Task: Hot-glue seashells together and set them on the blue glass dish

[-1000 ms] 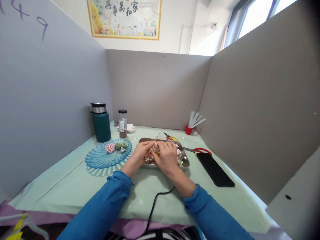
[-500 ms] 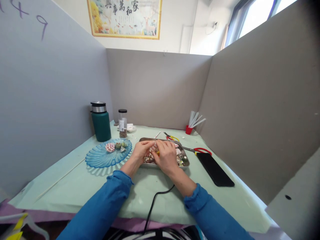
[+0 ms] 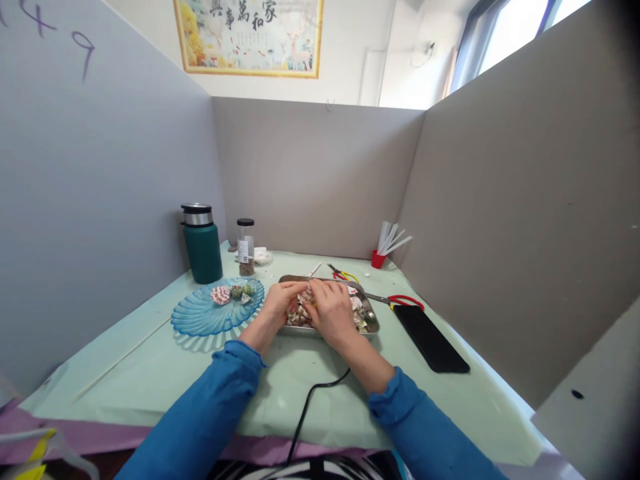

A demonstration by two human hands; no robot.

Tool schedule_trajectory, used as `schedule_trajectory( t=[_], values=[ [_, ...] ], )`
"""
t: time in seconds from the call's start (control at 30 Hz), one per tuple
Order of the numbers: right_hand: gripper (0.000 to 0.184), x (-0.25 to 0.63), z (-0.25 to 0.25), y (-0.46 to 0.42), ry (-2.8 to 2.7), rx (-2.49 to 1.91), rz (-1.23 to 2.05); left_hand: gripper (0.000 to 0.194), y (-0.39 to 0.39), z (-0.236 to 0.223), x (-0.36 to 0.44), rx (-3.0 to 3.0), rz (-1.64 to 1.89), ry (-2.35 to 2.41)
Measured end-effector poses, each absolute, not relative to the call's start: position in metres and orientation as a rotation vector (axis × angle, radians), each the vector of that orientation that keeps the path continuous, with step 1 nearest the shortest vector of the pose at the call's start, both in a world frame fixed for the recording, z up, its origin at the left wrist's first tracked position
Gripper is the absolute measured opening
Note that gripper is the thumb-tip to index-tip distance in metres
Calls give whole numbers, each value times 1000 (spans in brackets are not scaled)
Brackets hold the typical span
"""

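Note:
My left hand [image 3: 281, 301] and my right hand [image 3: 332, 308] meet over a metal tray [image 3: 371, 333] of small seashells. Between their fingertips is a pale, reddish-brown patterned seashell [image 3: 307, 297], partly covered by the fingers. Both hands are closed on it, the thumbs toward me. More shells [image 3: 300, 317] lie in the tray below the hands. To the left, a blue scalloped glass plate [image 3: 200, 321] carries a red-and-white striped shell [image 3: 221, 295] and several small green and whitish shells [image 3: 236, 291].
Behind the plate stand a green bottle [image 3: 203, 253] and a clear jar [image 3: 245, 248]. Right of the tray lie red-handled scissors [image 3: 406, 301] and a black phone [image 3: 433, 339]. Pliers [image 3: 344, 274] and a red cup of white sticks [image 3: 379, 259] sit farther back. A black cable [image 3: 311, 393] runs in front.
My fingers have shifted very slightly around the seashell, still over the tray. Everything else stays in place.

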State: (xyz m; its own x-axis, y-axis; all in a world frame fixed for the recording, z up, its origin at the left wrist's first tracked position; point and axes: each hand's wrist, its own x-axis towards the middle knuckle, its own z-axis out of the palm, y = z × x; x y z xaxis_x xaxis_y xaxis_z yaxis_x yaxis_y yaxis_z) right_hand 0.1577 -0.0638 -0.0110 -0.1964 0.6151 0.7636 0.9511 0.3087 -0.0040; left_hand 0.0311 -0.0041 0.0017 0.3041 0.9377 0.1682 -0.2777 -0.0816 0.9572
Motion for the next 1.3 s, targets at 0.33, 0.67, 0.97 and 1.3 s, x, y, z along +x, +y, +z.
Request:
schedule_trajectory(
  t=[0.33,0.67,0.97,1.3],
  values=[
    [38,157,-13,-63,-1858,-1402,-558,26,-4,2,31,1196,1142,679],
    [41,159,-14,-64,-1808,-1381,-482,34,3,-6,34,1240,1159,635],
    [42,162,-15,-62,-1757,-1377,-405,30,3,-3,31,1232,1169,602],
    [46,162,-19,-60,-1795,-1366,-483,37,-5,-1,36,1405,1228,697]
  ],
)
